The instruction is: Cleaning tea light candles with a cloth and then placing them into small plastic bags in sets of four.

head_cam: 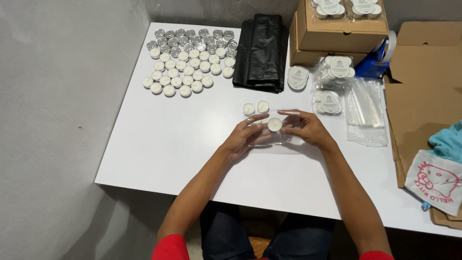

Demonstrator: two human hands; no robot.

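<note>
Just beyond both hands two loose tealights (255, 108) sit on the white bench (159, 144), with a folded black bag (261, 53) farther off and clear sleeves (365, 110) past the right hand (308, 129). Left hand (242, 138) and right hand each pinch the clear pouch (269, 137) stretched between them, one tealight (275, 124) lying on it between the fingertips

Matt white wax candle (275, 124), glossy clear bag (269, 139)
</note>
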